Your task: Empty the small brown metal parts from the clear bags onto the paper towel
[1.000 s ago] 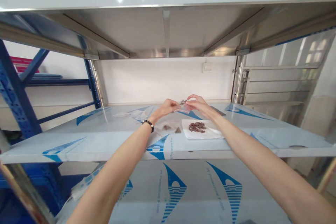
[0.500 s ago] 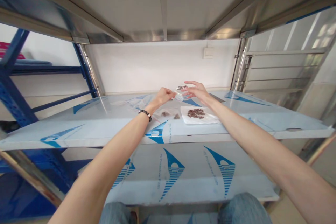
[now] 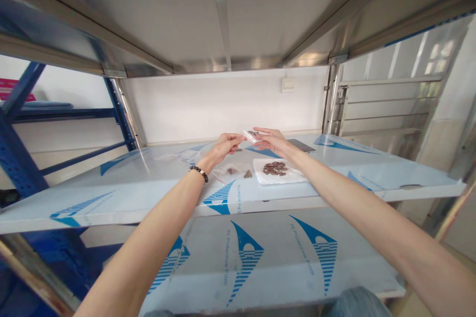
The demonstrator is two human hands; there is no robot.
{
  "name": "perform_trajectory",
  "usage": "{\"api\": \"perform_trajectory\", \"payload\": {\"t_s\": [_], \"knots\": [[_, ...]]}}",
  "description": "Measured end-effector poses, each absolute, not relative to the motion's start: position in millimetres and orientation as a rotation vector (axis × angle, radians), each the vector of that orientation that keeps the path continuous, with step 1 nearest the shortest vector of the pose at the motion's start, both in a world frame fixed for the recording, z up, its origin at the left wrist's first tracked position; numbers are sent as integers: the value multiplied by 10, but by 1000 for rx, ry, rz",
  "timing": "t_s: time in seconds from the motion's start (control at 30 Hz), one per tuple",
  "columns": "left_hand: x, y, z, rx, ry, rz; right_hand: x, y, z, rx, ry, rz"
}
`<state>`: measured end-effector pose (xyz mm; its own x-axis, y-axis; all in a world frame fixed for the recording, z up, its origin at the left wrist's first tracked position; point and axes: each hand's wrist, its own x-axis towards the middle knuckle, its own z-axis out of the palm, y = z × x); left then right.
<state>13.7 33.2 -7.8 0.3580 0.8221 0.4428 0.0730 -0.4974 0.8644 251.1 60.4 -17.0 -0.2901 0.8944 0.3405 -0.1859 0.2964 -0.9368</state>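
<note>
A small clear plastic bag [image 3: 248, 136] with small dark pieces at its top is held up between my hands, over the back of the shelf. My left hand [image 3: 228, 144], with a beaded bracelet at the wrist, pinches the bag's left edge. The fingers of my right hand [image 3: 271, 140] reach around its right side and grip it, fairly straight. Below my right hand, a heap of small brown cylindrical pieces [image 3: 275, 168] lies on a white pad [image 3: 261, 178]. Nearer my left wrist lie clear bags [image 3: 220, 173] with a few brown bits.
The shelf [image 3: 130, 190] is covered in film with blue print. A dark flat object [image 3: 302, 145] lies behind my right forearm. A metal shelf [image 3: 197, 25] hangs overhead, and a lower shelf [image 3: 278, 257] sits beneath. Blue racking [image 3: 22, 133] stands at left.
The view has tilted up slightly. My right hand's fingers have closed in around the bag, which now slants between both hands. The left hand keeps its pinch.
</note>
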Motion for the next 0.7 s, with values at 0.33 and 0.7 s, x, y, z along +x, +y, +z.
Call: {"api": "perform_trajectory", "payload": {"t_s": [0.33, 0.7], "knots": [[160, 403, -70, 1724, 730, 1294, 2359, 600, -198, -764, -1770, 1020], [214, 333, -32, 1732, 770, 1361, 2188, 383, -83, -523, -1879, 797]]}}
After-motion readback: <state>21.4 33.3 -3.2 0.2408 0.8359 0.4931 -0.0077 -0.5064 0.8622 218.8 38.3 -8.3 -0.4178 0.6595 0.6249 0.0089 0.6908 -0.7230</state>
